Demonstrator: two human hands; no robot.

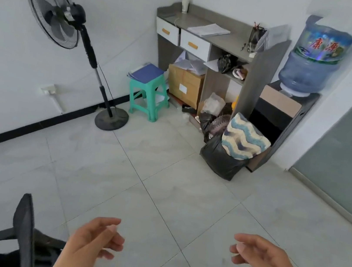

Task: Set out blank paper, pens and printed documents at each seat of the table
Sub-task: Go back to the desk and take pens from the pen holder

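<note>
Left hand and right hand empty, fingers loosely spread, over floor well short of grey cabinet. Paper stack mid its surface; pen holder at cabinet's right end

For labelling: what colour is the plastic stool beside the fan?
Teal-green plastic stool, best in head view.

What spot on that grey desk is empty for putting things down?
The desk top is bare at its left, between the paper cup and the stack of papers. The right end is crowded by the pen holder and leaning sheets. Below the drawers sits a cardboard box.
</note>
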